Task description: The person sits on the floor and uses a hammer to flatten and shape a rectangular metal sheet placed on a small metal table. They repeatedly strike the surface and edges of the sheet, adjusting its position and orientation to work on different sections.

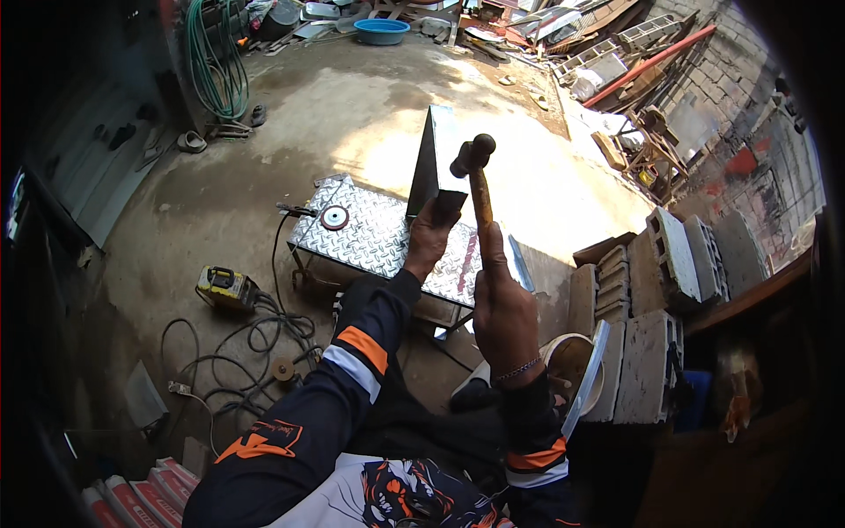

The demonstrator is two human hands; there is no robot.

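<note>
My left hand (427, 239) grips the near end of a long folded sheet-metal piece (425, 167), which stands tilted up over the low bench (374, 233) topped with diamond-pattern metal plate. My right hand (506, 321) is wrapped round the wooden handle of a ball-peen hammer (481, 195), its index finger stretched along the handle. The hammer's dark head is raised just right of the metal piece; from this angle I cannot tell whether they touch. At the bench's left end lies an angle grinder (333, 217) with its round disc facing up.
Left of the bench a yellow-and-black power unit (227, 288) sits among tangled black cables (255, 352). Concrete blocks (647, 356) are stacked at the right, beside a round bucket (576, 370). Farther back are a blue basin (381, 32), a coiled green hose (214, 75) and scrap piles.
</note>
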